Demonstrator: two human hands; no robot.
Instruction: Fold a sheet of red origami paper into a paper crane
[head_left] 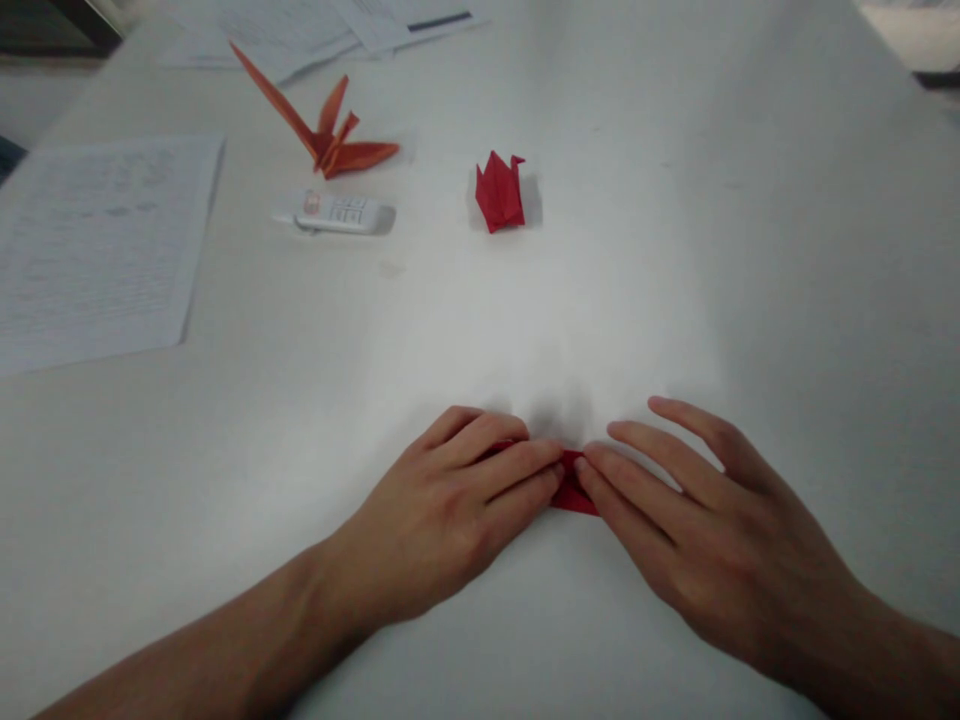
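Note:
A small piece of folded red origami paper lies on the white table in front of me, largely covered by my fingers. My left hand holds its left part, thumb and index finger together at the tips and the other fingers curled over it. From the other side my right hand pinches the paper's right end between thumb and index finger. The remaining fingers of that hand are spread above the table. The fingertips of both hands almost meet over the red strip, whose underside is hidden.
Farther back stand a red paper crane and an orange paper crane. A white, pen-shaped tube with a printed label lies before the orange one. Printed sheets are at the left, with more papers at the far edge.

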